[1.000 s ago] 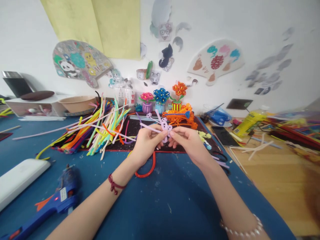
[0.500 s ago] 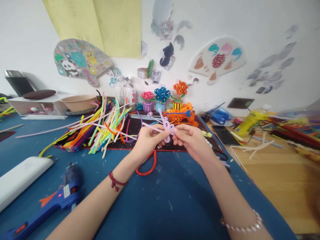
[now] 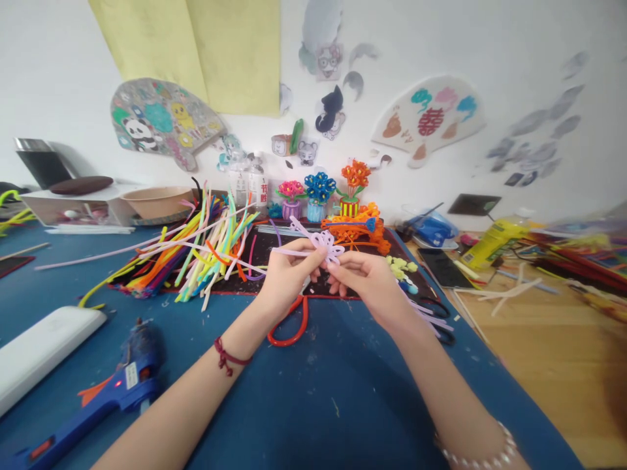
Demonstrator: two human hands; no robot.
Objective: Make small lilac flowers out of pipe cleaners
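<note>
Between my two hands, above the dark mat (image 3: 235,285), is a lilac pipe-cleaner flower (image 3: 327,246) with several looped petals and loose stem ends pointing up and to the left. My left hand (image 3: 294,269) pinches it between thumb and fingers from the left. On the other side my right hand (image 3: 365,277) pinches its lower right petal with thumb and forefinger. Beyond the hands lies a heap of orange pipe-cleaner pieces (image 3: 355,228). Lilac pipe cleaners (image 3: 431,316) and black scissors handles (image 3: 445,336) rest beside my right wrist.
A bundle of coloured pipe cleaners (image 3: 210,241) spreads at left. Nearer stand a blue glue gun (image 3: 128,382) and a white power strip (image 3: 51,349). Small potted flowers (image 3: 319,189) line the wall. A red loop (image 3: 294,339) lies below my hands; a yellow bottle (image 3: 494,241) lies right.
The lilac flower has turned in my fingers, so its petals now face me more fully and its stems lean left. My right hand has shifted slightly lower. The view moved a little.
</note>
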